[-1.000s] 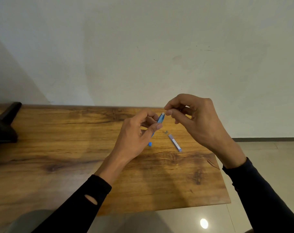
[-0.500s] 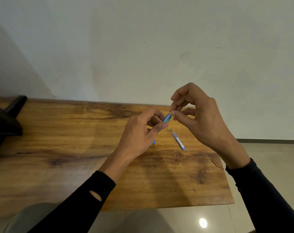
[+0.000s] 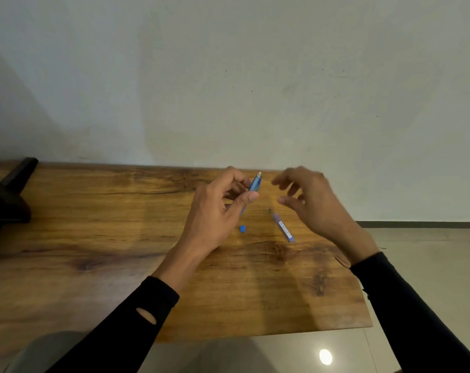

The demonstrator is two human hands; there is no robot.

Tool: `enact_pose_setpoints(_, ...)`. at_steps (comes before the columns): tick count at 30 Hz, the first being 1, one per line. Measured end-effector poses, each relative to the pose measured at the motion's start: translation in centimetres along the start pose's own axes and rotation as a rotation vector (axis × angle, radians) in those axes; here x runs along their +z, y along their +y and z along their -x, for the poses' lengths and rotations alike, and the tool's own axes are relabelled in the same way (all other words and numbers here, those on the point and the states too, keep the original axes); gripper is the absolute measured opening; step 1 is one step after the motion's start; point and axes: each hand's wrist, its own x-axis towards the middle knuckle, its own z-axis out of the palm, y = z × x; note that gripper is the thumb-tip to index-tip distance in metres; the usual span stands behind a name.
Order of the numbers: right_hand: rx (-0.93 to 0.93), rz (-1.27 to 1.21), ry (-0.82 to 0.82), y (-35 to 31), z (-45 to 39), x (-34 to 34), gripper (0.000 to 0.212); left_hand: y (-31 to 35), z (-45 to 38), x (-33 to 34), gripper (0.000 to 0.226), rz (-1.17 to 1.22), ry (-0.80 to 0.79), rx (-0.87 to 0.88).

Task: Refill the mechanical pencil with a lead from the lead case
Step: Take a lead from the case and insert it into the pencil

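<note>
From the head camera, the left hand (image 3: 217, 211) pinches the blue mechanical pencil (image 3: 254, 184) between thumb and fingers, holding it tilted above the wooden surface (image 3: 94, 238) with its white-tipped end pointing up and away toward the far wall (image 3: 228, 76). The right hand (image 3: 311, 203) hovers just to the right of the pencil, apart from it, its fingers loosely spread and blurred; whether a lead sits between them cannot be told. The lead case (image 3: 283, 228) lies flat on the surface between the two hands, angled from far-left to near-right. A small blue cap (image 3: 243, 228) rests on the surface left of the case, near the left hand. A dark object (image 3: 7, 195) sits at the far left edge. Both forearms wear black sleeves (image 3: 416, 319).
</note>
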Motion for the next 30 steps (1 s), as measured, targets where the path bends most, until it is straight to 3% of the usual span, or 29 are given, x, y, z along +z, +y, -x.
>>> enact_pose_setpoints(3,0.040,0.141,-0.081,1.6,0.5,3.4,0.022,-0.1,-0.1,0.0,0.017,-0.008,0.003,-0.003)
enact_pose_setpoints(6,0.022,0.157,-0.077,2.2,0.6,5.4,0.009,-0.2,0.0,0.0,0.016,0.006,0.009,-0.015)
enact_pose_setpoints(10,0.006,0.156,-0.025,2.4,0.1,5.6,0.008,-0.2,-0.1,-0.2,0.016,0.008,-0.003,-0.003)
enact_pose_setpoints(12,-0.001,0.059,0.052,1.8,-0.3,4.2,0.007,-0.2,-0.1,-0.2,0.016,0.006,-0.015,0.003)
enact_pose_setpoints(15,0.007,-0.282,0.149,0.1,-1.0,0.8,0.004,-0.2,-0.1,-0.1,0.017,0.006,-0.025,0.004)
enact_pose_setpoints(19,-0.124,-0.567,0.126,-2.8,-0.9,-2.6,0.009,-0.1,0.2,0.1,0.016,-0.002,-0.031,-0.009)
enact_pose_setpoints(30,-0.171,-0.450,-0.025,-3.6,-0.6,-3.6,0.006,0.1,0.2,0.2,0.018,-0.058,-0.061,-0.043)
